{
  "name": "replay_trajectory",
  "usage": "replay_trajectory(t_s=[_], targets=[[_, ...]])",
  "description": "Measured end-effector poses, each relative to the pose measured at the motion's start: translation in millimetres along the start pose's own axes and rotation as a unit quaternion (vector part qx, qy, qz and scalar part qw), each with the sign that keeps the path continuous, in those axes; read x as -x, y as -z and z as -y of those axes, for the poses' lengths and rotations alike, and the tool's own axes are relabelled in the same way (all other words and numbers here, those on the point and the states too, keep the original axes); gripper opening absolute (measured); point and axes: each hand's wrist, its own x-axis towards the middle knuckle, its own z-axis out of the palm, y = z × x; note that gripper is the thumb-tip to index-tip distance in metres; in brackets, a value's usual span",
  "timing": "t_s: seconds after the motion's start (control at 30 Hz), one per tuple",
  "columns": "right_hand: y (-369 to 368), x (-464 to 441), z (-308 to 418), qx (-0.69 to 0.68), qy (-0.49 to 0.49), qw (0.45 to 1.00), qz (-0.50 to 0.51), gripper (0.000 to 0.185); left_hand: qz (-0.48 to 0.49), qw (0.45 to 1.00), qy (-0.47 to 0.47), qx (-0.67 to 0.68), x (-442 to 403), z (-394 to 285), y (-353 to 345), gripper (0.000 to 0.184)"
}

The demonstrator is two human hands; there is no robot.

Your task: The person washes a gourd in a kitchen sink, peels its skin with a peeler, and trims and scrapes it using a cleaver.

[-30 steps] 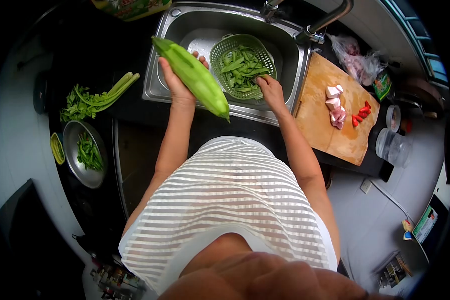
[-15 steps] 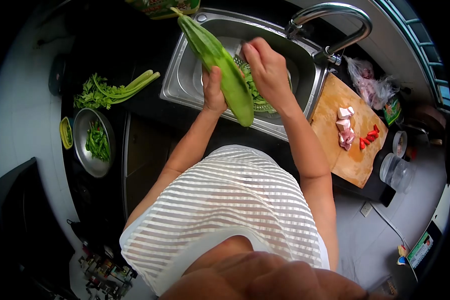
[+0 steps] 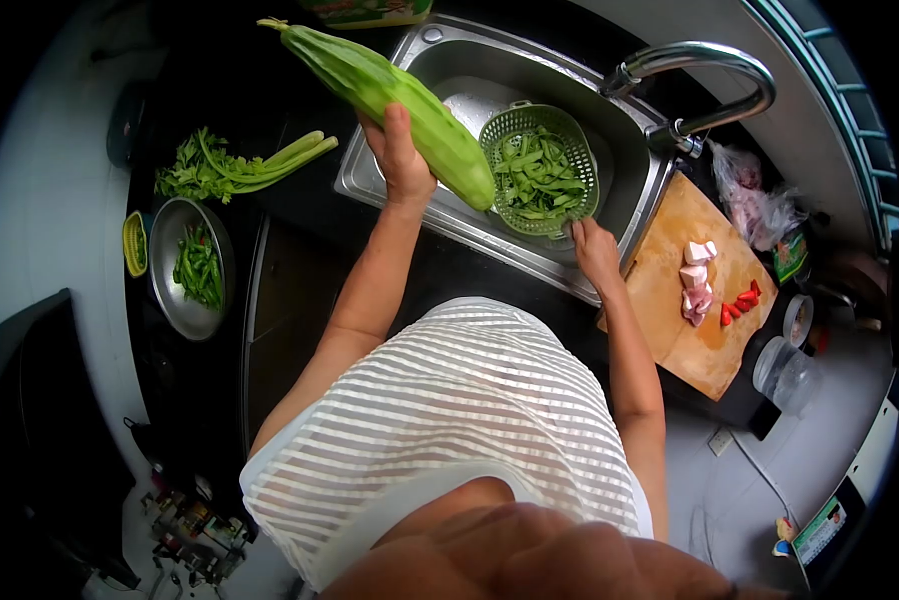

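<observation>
My left hand (image 3: 402, 165) is wrapped round the middle of a long green luffa gourd (image 3: 410, 105). The gourd slants over the sink's left side, its stem to the upper left, its blunt pale end beside a green colander (image 3: 489, 140). Inside the colander lie green strips (image 3: 540, 180) that look like peel. At the colander's near right rim, my right hand (image 3: 597, 255) is closed; a small dark bit shows at its fingertips, too small to name. Whether these fingers touch the rim is unclear.
The steel sink (image 3: 370, 185) has a curved faucet (image 3: 705, 50). Right of it, a cutting board (image 3: 660, 270) bears pale meat pieces (image 3: 698, 280) and red chilies (image 3: 740, 303). Leftward are celery (image 3: 240, 175) and a metal bowl (image 3: 175, 300) with green peppers (image 3: 200, 270).
My right hand has moved from beside the gourd down to the colander's near right rim. The gourd, in my left hand, has shifted left and tilted flatter, uncovering more of the colander.
</observation>
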Motion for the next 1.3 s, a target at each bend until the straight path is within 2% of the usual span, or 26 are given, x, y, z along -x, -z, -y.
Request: replay_trajectory(t_s=[0.07, 0.1, 0.17, 0.23, 0.27, 0.33, 0.43, 0.47, 0.53, 0.57, 0.6, 0.63, 0.7, 0.77, 0.8, 0.83, 0.87, 0.9, 0.93, 0.97, 1.03, 1.1, 1.17, 1.2, 1.23, 1.3], targets=[[22, -11, 45, -0.118, 0.029, 0.992, -0.019, 0.025, -0.001, 1.0, 0.008, 0.001, 6, 5, -3, 0.051], [37, -21, 84, -0.197, 0.044, 0.979, -0.034, 0.025, 0.034, 0.999, -0.003, -0.021, 9, 10, -3, 0.052], [64, -39, 141, -0.242, 0.129, 0.959, -0.072, 0.023, 0.075, 0.996, -0.014, -0.038, 14, 13, -9, 0.054], [74, -57, 178, -0.279, 0.216, 0.927, -0.128, 0.02, 0.084, 0.988, -0.08, -0.101, 22, 11, -18, 0.059], [71, -61, 183, -0.279, 0.218, 0.926, -0.13, 0.02, 0.083, 0.989, -0.083, -0.093, 24, 7, -22, 0.064], [60, -67, 188, -0.167, 0.287, 0.929, -0.164, 0.018, 0.074, 0.988, -0.092, -0.099, 23, 3, -25, 0.065], [27, -47, 126, -0.078, 0.175, 0.98, -0.053, 0.021, 0.051, 0.985, -0.104, -0.129, 15, 1, -14, 0.063], [9, -39, 91, -0.06, 0.125, 0.99, -0.006, 0.022, 0.034, 0.993, -0.079, -0.079, 11, 6, -8, 0.06], [-10, -17, 29, -0.028, -0.003, 0.999, 0.027, 0.024, 0.023, 1.0, -0.014, -0.014, 7, -4, -7, 0.054], [-8, -10, 15, -0.025, -0.021, 0.999, 0.008, 0.025, 0.016, 1.0, -0.012, -0.018, 6, -5, -2, 0.054], [-8, -2, 4, -0.025, -0.042, 0.999, -0.014, 0.026, 0.034, 0.991, 0.096, 0.088, 3, -5, 4, 0.054], [-9, 0, -7, -0.028, -0.046, 0.998, -0.013, 0.026, 0.055, 0.959, 0.201, 0.193, 1, -7, 4, 0.056], [-8, 3, -18, -0.022, -0.063, 0.998, -0.012, 0.025, 0.068, 0.948, 0.23, 0.212, -1, -9, 1, 0.059], [-5, 5, -19, -0.031, -0.067, 0.997, -0.009, 0.023, 0.026, 0.912, 0.329, 0.242, -7, -2, 8, 0.058], [-3, 5, -16, -0.07, -0.051, 0.996, -0.002, 0.023, 0.095, 0.882, 0.366, 0.281, -10, 5, 17, 0.056], [-1, 3, -14, -0.109, -0.034, 0.993, 0.004, 0.023, 0.097, 0.882, 0.366, 0.282, -10, 7, 23, 0.056], [0, 1, -13, -0.108, -0.035, 0.993, 0.002, 0.023, 0.157, 0.858, 0.417, 0.256, -10, 8, 28, 0.055], [2, -1, -12, -0.103, 0.015, 0.994, -0.027, 0.021, 0.216, 0.826, 0.466, 0.23, -9, 7, 30, 0.055], [4, -3, -11, -0.098, 0.063, 0.992, -0.055, 0.019, 0.215, 0.804, 0.508, 0.22, -6, 5, 34, 0.053], [7, -6, -11, -0.095, 0.058, 0.992, -0.055, 0.019, 0.215, 0.801, 0.513, 0.223, -2, 2, 38, 0.053], [23, -17, 2, -0.138, 0.033, 0.987, -0.08, 0.013, 0.236, 0.743, 0.6, 0.179, 6, -3, 45, 0.052], [36, -31, 25, -0.156, 0.15, 0.967, -0.137, 0.008, 0.22, 0.725, 0.628, 0.176, 17, -3, 49, 0.049], [50, -39, 66, -0.158, 0.256, 0.95, -0.081, 0.005, 0.253, 0.713, 0.639, 0.142, 26, -2, 50, 0.048], [50, -41, 84, -0.143, 0.302, 0.94, -0.064, 0.006, 0.272, 0.718, 0.629, 0.118, 29, -7, 44, 0.058], [47, -44, 99, -0.127, 0.349, 0.927, -0.048, 0.008, 0.272, 0.717, 0.631, 0.118, 32, -10, 39, 0.058], [40, -49, 118, -0.062, 0.421, 0.905, -0.022, 0.013, 0.297, 0.694, 0.651, 0.084, 36, -14, 34, 0.071]])
